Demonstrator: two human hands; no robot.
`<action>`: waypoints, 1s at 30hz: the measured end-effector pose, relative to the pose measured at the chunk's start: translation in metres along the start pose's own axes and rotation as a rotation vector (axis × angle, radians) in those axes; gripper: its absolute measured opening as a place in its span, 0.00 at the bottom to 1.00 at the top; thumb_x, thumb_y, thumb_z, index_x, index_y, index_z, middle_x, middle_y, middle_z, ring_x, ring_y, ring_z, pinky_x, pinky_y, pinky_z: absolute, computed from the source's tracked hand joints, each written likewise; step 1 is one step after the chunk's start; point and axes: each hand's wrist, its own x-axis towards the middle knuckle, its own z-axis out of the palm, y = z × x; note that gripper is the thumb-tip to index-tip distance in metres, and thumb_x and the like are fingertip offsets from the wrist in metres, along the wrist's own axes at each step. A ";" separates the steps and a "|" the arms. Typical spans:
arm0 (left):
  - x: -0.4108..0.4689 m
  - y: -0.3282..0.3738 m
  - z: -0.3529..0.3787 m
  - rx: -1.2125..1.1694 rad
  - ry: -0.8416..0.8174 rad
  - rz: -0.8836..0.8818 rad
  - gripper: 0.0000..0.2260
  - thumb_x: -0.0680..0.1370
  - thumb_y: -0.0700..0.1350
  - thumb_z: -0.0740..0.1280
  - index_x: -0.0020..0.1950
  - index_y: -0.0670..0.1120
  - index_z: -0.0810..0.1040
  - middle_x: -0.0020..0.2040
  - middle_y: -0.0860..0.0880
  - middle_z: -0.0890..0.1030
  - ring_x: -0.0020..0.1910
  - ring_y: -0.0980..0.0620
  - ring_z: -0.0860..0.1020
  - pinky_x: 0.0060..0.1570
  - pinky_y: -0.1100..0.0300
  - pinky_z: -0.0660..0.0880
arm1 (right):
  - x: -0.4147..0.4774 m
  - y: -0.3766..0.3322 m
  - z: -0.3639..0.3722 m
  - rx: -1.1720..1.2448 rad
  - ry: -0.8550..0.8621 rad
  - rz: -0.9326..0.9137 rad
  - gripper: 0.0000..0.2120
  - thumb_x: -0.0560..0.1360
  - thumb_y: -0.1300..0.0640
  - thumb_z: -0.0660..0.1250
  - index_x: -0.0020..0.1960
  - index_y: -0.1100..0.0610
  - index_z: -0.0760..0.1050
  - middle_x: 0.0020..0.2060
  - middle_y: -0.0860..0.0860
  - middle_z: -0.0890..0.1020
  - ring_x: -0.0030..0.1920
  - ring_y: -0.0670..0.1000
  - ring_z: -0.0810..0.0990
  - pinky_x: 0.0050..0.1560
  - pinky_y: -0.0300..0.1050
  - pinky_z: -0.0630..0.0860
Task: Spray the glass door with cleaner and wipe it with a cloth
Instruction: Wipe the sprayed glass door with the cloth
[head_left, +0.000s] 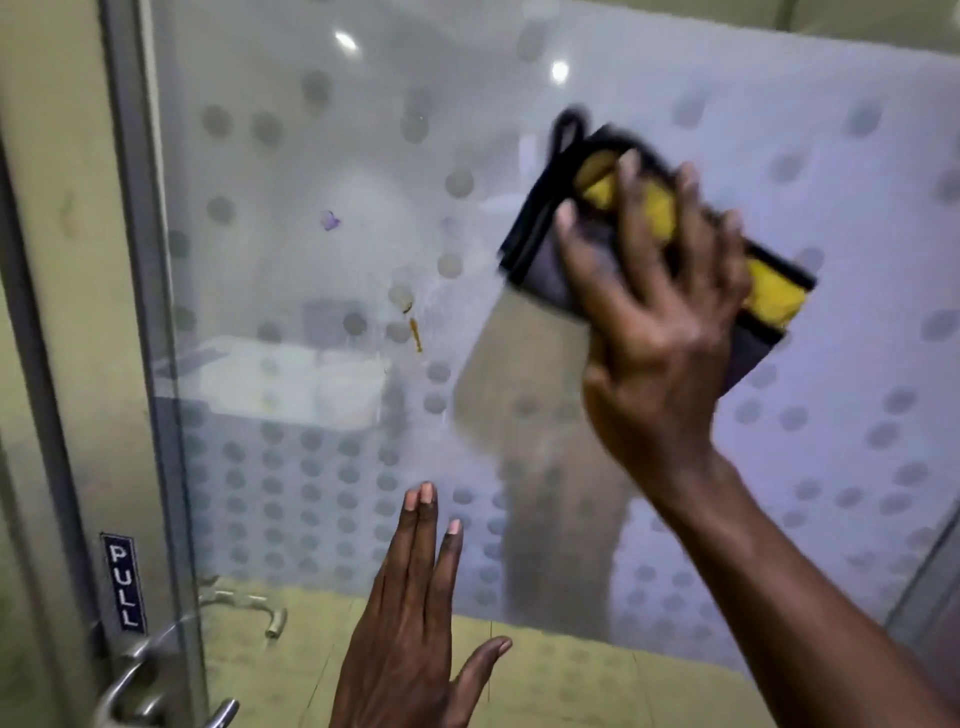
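Glass door (363, 156) fills the view, frosted with rows of grey dots. Right hand (660, 312) presses a folded cloth (769, 291) flat against the pane at upper right, fingers spread over it (yellow pile, grey backing, black edging; blurred). Left hand (415, 613) is empty, fingers straight and together, thumb splayed, palm toward the lower glass; contact with the pane cannot be told. An orange-brown smear (415, 335) sits on the glass left of the cloth, a small purple mark (329, 220) above it. At the left edge: a blue "PULL" label (124, 582) on the frame, a metal lever handle (150, 680) below.
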 end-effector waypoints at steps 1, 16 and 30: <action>-0.001 -0.003 -0.002 -0.015 0.010 -0.017 0.50 0.77 0.71 0.71 0.86 0.39 0.59 0.89 0.36 0.56 0.89 0.35 0.55 0.79 0.46 0.66 | -0.019 -0.010 0.003 0.008 -0.065 -0.078 0.37 0.77 0.73 0.60 0.82 0.51 0.72 0.84 0.60 0.68 0.86 0.71 0.61 0.83 0.75 0.60; -0.019 -0.048 -0.009 0.043 -0.015 -0.079 0.52 0.76 0.71 0.72 0.87 0.40 0.59 0.89 0.35 0.55 0.88 0.32 0.55 0.78 0.43 0.66 | 0.018 -0.019 0.010 -0.035 0.113 0.153 0.39 0.74 0.71 0.63 0.82 0.50 0.72 0.84 0.61 0.69 0.85 0.70 0.63 0.84 0.70 0.60; -0.018 -0.068 -0.010 0.057 0.030 -0.038 0.50 0.78 0.73 0.66 0.86 0.40 0.59 0.88 0.34 0.56 0.88 0.33 0.56 0.79 0.43 0.65 | 0.057 0.020 0.001 -0.035 0.186 0.212 0.38 0.72 0.69 0.60 0.80 0.49 0.75 0.82 0.62 0.72 0.84 0.68 0.67 0.82 0.68 0.66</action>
